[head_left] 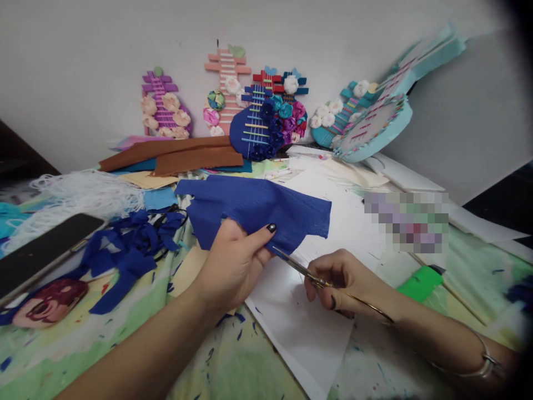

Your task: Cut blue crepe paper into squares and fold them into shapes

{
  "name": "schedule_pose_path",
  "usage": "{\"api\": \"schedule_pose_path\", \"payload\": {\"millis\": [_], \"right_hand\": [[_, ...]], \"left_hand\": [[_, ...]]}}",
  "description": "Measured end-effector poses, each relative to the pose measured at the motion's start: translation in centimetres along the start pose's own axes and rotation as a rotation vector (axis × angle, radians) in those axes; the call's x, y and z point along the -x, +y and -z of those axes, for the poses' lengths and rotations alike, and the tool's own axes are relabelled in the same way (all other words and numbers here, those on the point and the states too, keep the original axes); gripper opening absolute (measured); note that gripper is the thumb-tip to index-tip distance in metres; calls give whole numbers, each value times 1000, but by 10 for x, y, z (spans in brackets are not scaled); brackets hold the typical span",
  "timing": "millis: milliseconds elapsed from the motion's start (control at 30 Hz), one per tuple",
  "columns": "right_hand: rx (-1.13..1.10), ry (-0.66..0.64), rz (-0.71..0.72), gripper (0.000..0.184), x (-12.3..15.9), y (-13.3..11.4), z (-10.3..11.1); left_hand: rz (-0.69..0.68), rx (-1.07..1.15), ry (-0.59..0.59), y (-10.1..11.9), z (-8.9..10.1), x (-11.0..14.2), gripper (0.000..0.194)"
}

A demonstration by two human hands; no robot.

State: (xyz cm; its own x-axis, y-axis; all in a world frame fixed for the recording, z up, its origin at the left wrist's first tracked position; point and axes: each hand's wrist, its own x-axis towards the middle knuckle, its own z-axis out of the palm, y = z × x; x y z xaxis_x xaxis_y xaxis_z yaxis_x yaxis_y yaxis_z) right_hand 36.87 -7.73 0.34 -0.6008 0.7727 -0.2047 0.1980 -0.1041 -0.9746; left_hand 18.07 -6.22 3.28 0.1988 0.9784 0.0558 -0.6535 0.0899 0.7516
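Note:
My left hand (235,261) is closed on the near edge of a sheet of blue crepe paper (258,211), thumb on top with a dark painted nail. My right hand (345,280) is closed round the handles of thin gold scissors (302,269), whose blades point up-left and meet the paper's edge just right of my left thumb. Both hands hover over a white sheet (300,322) lying on a paint-spattered green table cover (216,361).
Blue paper scraps (125,250) lie to the left, beside a black phone (41,250) and white string (79,194). A green lighter (420,283) lies to the right. Brown felt strips (179,155) and several flower-decorated paper instruments (266,116) stand against the back wall.

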Motion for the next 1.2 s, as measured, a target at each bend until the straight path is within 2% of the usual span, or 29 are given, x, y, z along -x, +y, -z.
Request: {"api": "schedule_pose_path", "payload": {"millis": [400,633,900,1200], "right_hand": [[-5,-20,4,61,3,2,-1],[-27,-9,-19,60,1,3,0],[-28,-50,51,57,1,6,-1],[-27,-30,-2,59,0,6,-2]], "left_hand": [[-6,11,68,-1,-3,0,58],[-24,10,58,-2,-2,0,57],[-27,28,62,-1,-3,0,55],[-40,37,58,-2,-4,-1,58]]}}
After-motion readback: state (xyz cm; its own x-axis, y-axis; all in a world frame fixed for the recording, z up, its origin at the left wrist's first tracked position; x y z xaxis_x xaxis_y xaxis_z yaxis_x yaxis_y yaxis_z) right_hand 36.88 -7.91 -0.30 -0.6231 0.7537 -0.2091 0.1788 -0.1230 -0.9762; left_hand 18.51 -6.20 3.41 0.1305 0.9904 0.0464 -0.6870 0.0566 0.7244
